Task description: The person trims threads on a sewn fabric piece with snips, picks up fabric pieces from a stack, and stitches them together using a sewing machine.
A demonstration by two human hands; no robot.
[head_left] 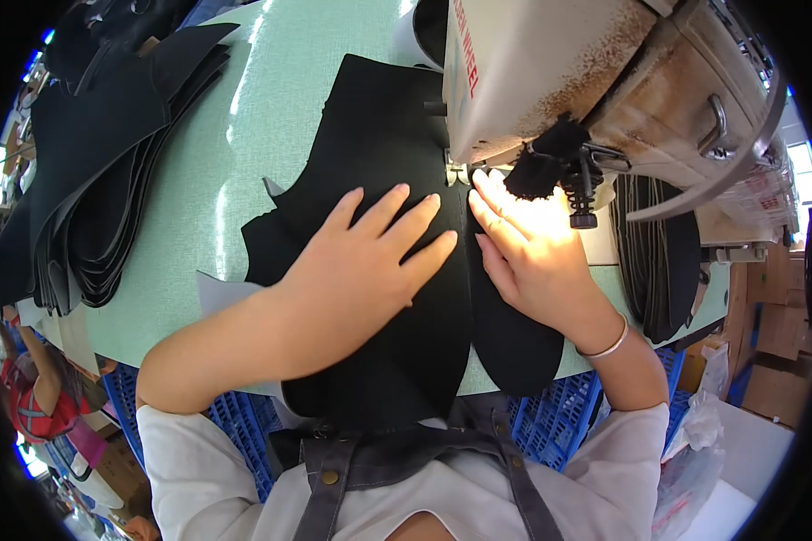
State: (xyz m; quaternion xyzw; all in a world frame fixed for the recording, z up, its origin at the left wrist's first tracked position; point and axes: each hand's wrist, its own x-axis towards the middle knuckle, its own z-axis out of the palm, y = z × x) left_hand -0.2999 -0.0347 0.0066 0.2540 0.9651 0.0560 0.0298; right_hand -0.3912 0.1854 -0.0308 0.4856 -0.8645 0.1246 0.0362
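Observation:
Two black fabric pieces lie side by side under the sewing machine (550, 72), a large one (379, 117) on the left and a narrower rounded one (514, 347) on the right. My left hand (361, 261) rests flat on the large piece with its fingers spread. On the narrower piece, near the presser foot (456, 169), lies my right hand (537, 252), fingers stretched out and brightly lit by the machine lamp. The two pieces meet along a line running down from the foot. Pale grey backing shows at the large piece's left edge.
A stack of black pieces (108, 171) lies on the green table (185, 207) at the left. More black pieces (654, 252) stand at the right of the machine. Blue crates (555, 419) are below the table edge. Another person (45, 388) is at the far left.

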